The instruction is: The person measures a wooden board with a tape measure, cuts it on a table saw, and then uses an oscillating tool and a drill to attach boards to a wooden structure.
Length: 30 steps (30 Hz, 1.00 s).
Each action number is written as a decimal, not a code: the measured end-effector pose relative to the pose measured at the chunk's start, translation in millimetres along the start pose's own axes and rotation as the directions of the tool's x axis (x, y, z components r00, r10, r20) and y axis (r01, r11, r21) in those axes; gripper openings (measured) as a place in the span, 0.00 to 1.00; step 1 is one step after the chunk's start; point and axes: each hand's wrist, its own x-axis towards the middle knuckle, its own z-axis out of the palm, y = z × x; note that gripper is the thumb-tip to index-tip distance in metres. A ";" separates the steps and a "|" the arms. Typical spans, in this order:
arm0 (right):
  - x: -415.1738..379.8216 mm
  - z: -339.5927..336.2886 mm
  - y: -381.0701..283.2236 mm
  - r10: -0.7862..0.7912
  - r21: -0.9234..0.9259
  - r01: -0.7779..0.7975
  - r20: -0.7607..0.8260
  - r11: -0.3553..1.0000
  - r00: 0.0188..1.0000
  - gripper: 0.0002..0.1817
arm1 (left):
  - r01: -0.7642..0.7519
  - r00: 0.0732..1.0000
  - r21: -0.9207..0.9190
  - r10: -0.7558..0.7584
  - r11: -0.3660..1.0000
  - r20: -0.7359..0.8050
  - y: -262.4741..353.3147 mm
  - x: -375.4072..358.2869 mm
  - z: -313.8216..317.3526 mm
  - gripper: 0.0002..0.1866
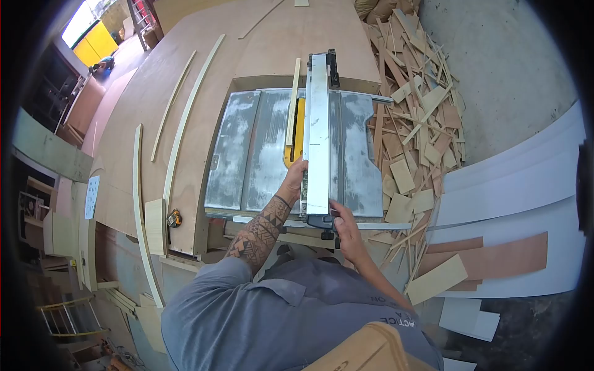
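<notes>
A metal rip fence (pixel 318 136) runs front to back across the grey table saw (pixel 232 154). My left hand (pixel 295 178) is closed against the fence's left side, just in front of the yellow blade insert (pixel 299 133); its fingertips are partly hidden. A narrow wood strip (pixel 294 102) lies along the insert, left of the fence. My right hand (pixel 348 232) is beside the fence's front end, fingers extended and apart, fingertips at its right edge. Below the fence's front end is a dark clamp (pixel 320 221).
Around the saw is a plywood worktop (pixel 247 49), with long wood strips (pixel 192 117) and a tape measure (pixel 175 217) on the left. Wood offcuts (pixel 427 117) are heaped at right. White sheets (pixel 520 173) and brown pieces (pixel 507 256) lie at lower right.
</notes>
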 end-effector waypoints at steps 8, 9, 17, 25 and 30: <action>21.9 37.9 -6.4 0.043 0.199 -0.090 0.229 0.976 0.972 0.28 | -0.071 0.993 0.065 0.077 0.995 -0.090 52.2 -26.4 -22.0 0.24; 27.7 43.6 -5.2 0.032 0.206 -0.081 0.233 0.975 0.972 0.28 | -0.080 0.992 0.073 0.086 0.994 -0.092 57.1 -29.2 -28.8 0.24; 69.5 97.4 -17.3 0.004 0.241 -0.152 0.524 0.958 0.852 0.30 | -0.096 0.939 0.166 0.145 0.981 -0.312 111.3 -60.3 -135.6 0.16; 66.0 125.8 -9.1 -0.120 0.115 0.078 0.422 0.990 0.899 0.28 | -0.094 0.956 0.218 0.149 0.971 -0.251 134.2 -69.5 -106.4 0.18; 60.5 113.2 -12.0 -0.057 0.197 -0.021 0.383 0.980 0.922 0.27 | -0.002 0.950 0.287 0.092 0.958 -0.299 128.9 -63.2 -92.5 0.18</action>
